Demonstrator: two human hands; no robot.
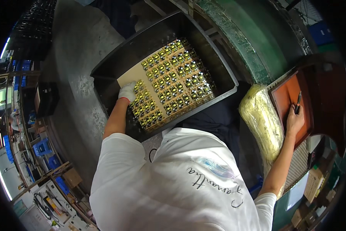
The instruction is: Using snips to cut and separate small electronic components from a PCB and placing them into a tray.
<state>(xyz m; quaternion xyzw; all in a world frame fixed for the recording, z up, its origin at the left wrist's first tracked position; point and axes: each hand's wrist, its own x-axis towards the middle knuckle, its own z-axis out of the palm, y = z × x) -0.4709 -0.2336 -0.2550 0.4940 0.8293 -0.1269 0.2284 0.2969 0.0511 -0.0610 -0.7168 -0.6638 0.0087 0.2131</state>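
Observation:
My left hand (128, 91), in a white glove, reaches into a large black bin (115, 52). Its fingers are curled at the edge of a circuit board panel (145, 103) crowded with small yellow and black parts; the fingertips are partly hidden. Several more such panels (176, 79) lie in rows to the right of it, over a tan sheet (136, 71) that looks like cardboard. On the right, my bare right hand (295, 120) is closed around a dark pen (299, 98), which points away from me above a red-brown tray (286, 94).
A yellowish plastic-wrapped bundle (262, 121) lies between the bin and the tray, beside my right forearm. Beyond it runs a green surface (253, 34). Shelves with blue bins (42, 147) stand far left. Another person's dark-clothed legs (117, 15) show beyond the bin.

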